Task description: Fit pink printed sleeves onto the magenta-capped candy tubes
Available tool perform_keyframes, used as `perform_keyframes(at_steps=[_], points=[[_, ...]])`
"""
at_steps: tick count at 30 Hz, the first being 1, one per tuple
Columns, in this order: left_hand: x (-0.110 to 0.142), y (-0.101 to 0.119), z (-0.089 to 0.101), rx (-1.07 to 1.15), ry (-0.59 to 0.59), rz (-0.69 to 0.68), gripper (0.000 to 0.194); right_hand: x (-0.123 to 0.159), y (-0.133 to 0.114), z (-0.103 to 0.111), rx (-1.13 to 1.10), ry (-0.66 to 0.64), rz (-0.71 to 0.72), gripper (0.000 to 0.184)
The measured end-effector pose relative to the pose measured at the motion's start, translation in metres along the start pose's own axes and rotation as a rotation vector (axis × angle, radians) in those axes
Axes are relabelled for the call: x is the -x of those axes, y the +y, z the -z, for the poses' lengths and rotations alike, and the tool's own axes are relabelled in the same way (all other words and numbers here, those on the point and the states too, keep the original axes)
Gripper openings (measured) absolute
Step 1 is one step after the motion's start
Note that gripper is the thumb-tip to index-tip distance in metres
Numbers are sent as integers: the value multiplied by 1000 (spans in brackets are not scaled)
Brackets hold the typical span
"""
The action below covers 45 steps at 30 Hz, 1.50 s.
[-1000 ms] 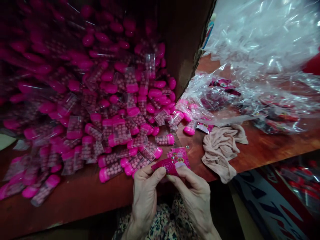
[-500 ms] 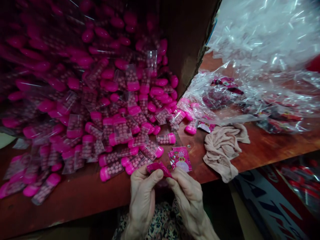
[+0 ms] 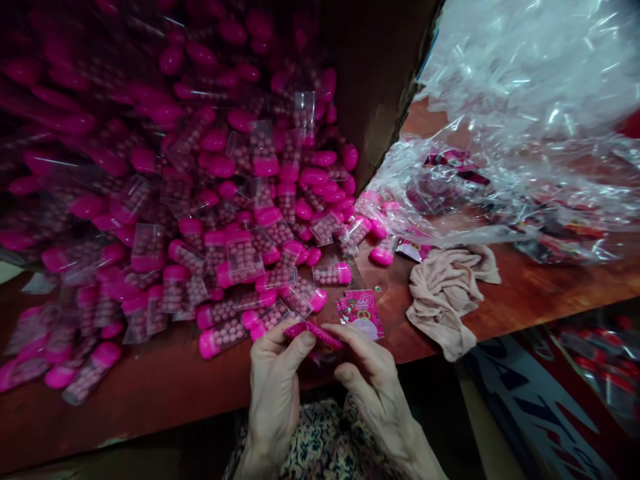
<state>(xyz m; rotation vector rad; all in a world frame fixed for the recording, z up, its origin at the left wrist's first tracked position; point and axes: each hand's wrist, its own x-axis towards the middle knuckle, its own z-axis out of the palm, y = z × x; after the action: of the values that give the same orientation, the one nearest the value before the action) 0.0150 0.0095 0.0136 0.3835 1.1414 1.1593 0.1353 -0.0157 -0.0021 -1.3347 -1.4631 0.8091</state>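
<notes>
In front of my body, over the table's near edge, my left hand (image 3: 274, 383) pinches a curved pink printed label (image 3: 323, 335) between thumb and fingers. My right hand (image 3: 374, 383) is at the label's right end, fingertips at its far edge. The right thumb stands apart from the fingers, below the label. Just beyond the hands, a small stack of flat pink printed labels (image 3: 363, 317) lies on the table. Left of it, clear tubes (image 3: 225, 337) with pink caps and small pink balls inside lie in a loose heap.
The heap runs back into shadow beside a dark cardboard wall (image 3: 370, 87). A crumpled beige cloth (image 3: 443, 293) lies on the reddish table (image 3: 165, 393). Clear plastic bags (image 3: 515, 87) fill the back right. Below the right edge stands a printed box (image 3: 540, 413).
My right thumb has come away from the label, and the right fingers have opened. The label, still in my left hand, has shifted slightly left.
</notes>
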Motion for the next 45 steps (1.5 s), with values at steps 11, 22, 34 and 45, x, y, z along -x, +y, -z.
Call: perform_keyframes(at_steps=[11,22,34,45], points=[[6,11,17,33,231,-177,24,-2,-11,-15,-21,-20,74,15],[5,37,63,291,500,-260,34,-6,3,-43,349,7,273,13],[-2,27,66,369,441,-174,23,18,21,-49,805,-249,359,41],[-5,24,61,332,347,-173,17,-1,4,-41,575,-252,198,13]])
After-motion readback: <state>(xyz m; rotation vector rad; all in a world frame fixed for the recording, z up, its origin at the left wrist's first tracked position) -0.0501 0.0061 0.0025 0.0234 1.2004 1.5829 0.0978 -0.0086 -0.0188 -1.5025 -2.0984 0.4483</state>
